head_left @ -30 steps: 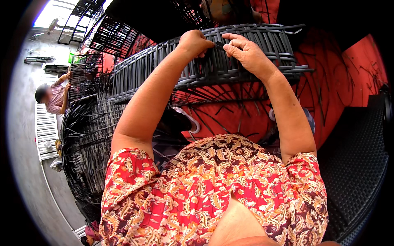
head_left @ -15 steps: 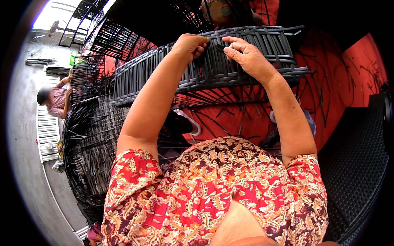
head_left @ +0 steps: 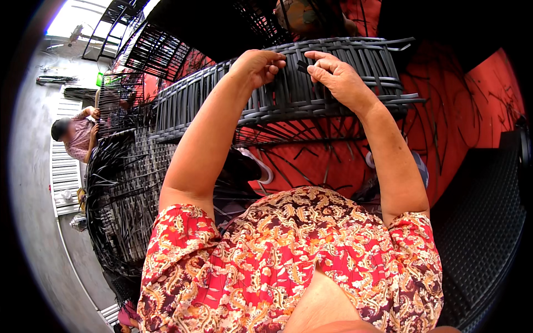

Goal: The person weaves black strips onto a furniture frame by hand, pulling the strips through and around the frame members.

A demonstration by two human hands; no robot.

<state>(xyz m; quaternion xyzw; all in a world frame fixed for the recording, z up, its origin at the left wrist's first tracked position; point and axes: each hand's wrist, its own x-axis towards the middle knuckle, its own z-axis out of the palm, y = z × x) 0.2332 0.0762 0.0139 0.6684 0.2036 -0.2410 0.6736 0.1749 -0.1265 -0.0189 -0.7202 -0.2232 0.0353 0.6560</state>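
Observation:
A woven grey rattan-like frame (head_left: 300, 105), long and narrow, lies across in front of me, with upright flat strips between braided edges. At its far edge, left of the middle, my left hand (head_left: 260, 65) has its fingers curled in a pinch. Whatever they hold is too small to make out. A short way to the right, my right hand (head_left: 336, 76) is closed with the index finger forward. A dark flat strip (head_left: 302, 66) sticks out between its thumb and index finger, toward the left hand. The two hands are apart.
On the left stands a larger half-woven piece (head_left: 125, 200) with loose strip ends. Cut strips lie on the red floor (head_left: 444, 122). A black woven panel (head_left: 477, 222) is at the right. Another person (head_left: 78, 133) works at the far left; someone else is partly visible at the top.
My hands have shifted very slightly, and the dark strip by my right thumb shows more clearly. The woven frame stays nearly in place.

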